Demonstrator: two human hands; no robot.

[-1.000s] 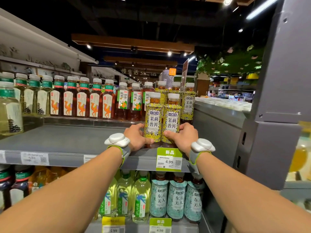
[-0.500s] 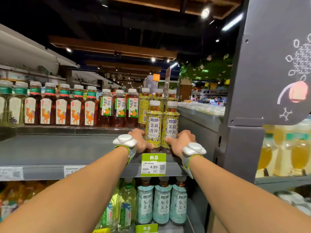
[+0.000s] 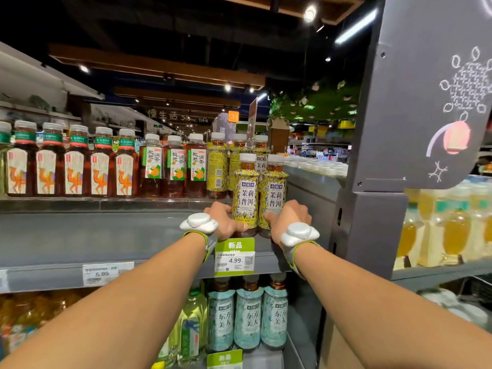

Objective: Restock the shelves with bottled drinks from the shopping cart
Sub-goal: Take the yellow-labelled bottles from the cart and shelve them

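Two yellow-labelled tea bottles stand upright side by side near the front edge of the grey shelf (image 3: 106,235). My left hand (image 3: 223,222) grips the base of the left bottle (image 3: 245,193). My right hand (image 3: 287,218) grips the base of the right bottle (image 3: 274,193). Both bottles have white caps and dark tea showing at the neck. More of the same yellow bottles (image 3: 217,166) stand behind them at the shelf's back. The shopping cart is not in view.
Brown tea bottles (image 3: 72,163) line the shelf's back to the left, with bare shelf in front of them. A grey upright panel (image 3: 372,222) stands right of my right hand. A green price tag (image 3: 234,257) hangs below the bottles. Pale blue bottles (image 3: 247,315) fill the shelf underneath.
The view has swung to the right, so the shelf and bottles sit further left in frame. Both hands keep their hold on the two bottles, which stand at the same spot on the shelf.
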